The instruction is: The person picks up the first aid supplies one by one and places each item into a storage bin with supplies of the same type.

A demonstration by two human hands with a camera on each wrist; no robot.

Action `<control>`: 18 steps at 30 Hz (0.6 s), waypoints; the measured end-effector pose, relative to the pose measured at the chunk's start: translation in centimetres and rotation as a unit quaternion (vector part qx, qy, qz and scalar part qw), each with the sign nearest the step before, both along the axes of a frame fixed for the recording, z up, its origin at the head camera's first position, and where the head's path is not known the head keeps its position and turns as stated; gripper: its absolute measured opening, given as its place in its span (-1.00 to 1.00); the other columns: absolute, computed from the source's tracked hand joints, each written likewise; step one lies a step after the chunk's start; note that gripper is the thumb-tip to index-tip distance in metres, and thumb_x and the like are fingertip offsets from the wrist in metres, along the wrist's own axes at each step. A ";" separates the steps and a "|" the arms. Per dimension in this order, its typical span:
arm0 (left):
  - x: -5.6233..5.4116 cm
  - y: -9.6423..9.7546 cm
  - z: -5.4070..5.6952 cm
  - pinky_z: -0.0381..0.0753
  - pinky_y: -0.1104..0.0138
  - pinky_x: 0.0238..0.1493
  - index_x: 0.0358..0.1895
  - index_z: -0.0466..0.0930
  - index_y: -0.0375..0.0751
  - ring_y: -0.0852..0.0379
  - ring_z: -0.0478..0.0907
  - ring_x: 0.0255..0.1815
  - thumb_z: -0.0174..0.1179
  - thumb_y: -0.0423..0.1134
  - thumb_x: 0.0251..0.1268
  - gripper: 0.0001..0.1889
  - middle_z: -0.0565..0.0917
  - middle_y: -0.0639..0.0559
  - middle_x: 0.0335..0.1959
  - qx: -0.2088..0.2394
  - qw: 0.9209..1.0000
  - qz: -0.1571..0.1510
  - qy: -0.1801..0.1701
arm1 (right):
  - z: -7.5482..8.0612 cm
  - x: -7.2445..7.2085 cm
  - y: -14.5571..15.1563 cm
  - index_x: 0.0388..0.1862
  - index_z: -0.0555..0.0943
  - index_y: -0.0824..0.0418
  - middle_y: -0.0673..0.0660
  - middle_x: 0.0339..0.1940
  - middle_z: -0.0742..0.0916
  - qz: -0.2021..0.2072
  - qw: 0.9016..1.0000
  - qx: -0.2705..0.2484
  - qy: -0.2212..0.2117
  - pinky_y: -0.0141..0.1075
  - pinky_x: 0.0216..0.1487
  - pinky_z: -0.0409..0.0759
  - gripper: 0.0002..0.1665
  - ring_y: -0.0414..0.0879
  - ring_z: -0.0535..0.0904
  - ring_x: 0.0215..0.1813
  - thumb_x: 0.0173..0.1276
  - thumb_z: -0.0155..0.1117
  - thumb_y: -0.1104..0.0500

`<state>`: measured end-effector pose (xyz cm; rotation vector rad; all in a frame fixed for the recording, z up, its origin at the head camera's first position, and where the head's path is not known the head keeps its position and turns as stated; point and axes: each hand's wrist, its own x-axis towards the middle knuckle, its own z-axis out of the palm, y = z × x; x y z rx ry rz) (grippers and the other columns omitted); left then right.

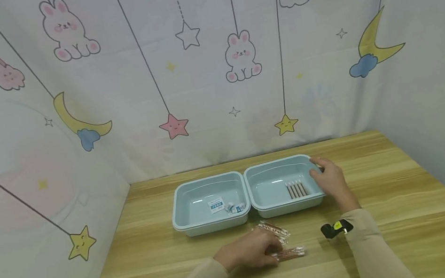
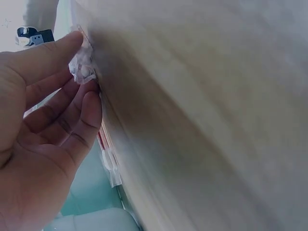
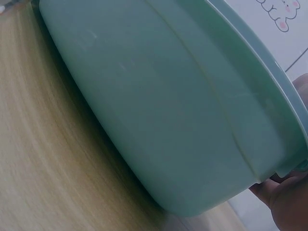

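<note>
My left hand (image 1: 250,250) is low over the table, its thumb and fingers about the end of a clear packet of cotton swabs (image 1: 292,253). In the left wrist view, that packet's crinkled end (image 2: 83,67) sits between thumb and fingertips. A second packet of swabs (image 1: 276,231) lies just beyond the hand. My right hand (image 1: 331,180) grips the right rim of the right pale-blue plastic basin (image 1: 267,187). Inside that basin, several brown sticks with white tips (image 1: 296,190) lie in a row. The right wrist view shows mostly the basin's outer wall (image 3: 144,106).
A matching left basin (image 1: 196,195) stands against the right one; it holds a white-and-blue packet (image 1: 216,205) and several small sachets (image 1: 235,208). The wooden table (image 1: 394,209) meets a cartoon-printed cloth wall (image 1: 215,145) at the back and sides.
</note>
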<state>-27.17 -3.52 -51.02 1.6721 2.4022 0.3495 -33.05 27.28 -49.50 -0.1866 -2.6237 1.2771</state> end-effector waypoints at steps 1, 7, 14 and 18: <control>0.0 0.0 0.0 0.33 0.78 -0.27 -0.14 0.80 -0.08 0.50 0.38 -0.33 0.53 -0.18 0.27 -0.83 0.73 0.18 -0.30 0.000 1.000 0.001 0.000 | 0.0 0.0 0.0 0.53 0.47 0.41 0.49 0.59 0.48 0.000 1.000 0.000 -0.001 0.26 0.51 0.60 -0.39 0.46 0.55 0.48 0.58 0.09 0.20; 0.3 0.3 0.1 0.34 0.79 -0.29 -0.18 0.81 -0.09 0.48 0.40 -0.35 0.47 -0.29 0.26 -0.89 0.73 0.18 -0.33 -0.001 1.000 0.008 0.001 | -0.1 -0.2 0.3 0.53 0.47 0.41 0.49 0.61 0.46 0.000 1.000 -0.003 0.001 0.27 0.53 0.58 -0.39 0.47 0.54 0.49 0.58 0.08 0.20; 0.3 0.2 0.1 0.31 0.77 -0.40 -0.25 0.81 -0.09 0.47 0.36 -0.43 0.43 -0.33 0.23 -0.93 0.68 0.22 -0.44 -0.002 1.000 0.004 0.001 | -0.2 -0.2 0.3 0.51 0.49 0.43 0.51 0.58 0.48 0.002 1.000 0.001 0.008 0.28 0.52 0.59 -0.40 0.49 0.55 0.47 0.57 0.10 0.20; 0.1 0.1 0.1 0.34 0.77 -0.35 -0.22 0.83 -0.11 0.46 0.40 -0.40 0.42 -0.34 0.24 -0.91 0.74 0.17 -0.40 0.012 1.000 -0.001 -0.015 | -0.1 -0.2 0.2 0.51 0.49 0.43 0.50 0.59 0.48 0.004 1.000 -0.003 0.007 0.27 0.53 0.58 -0.40 0.48 0.54 0.48 0.58 0.11 0.20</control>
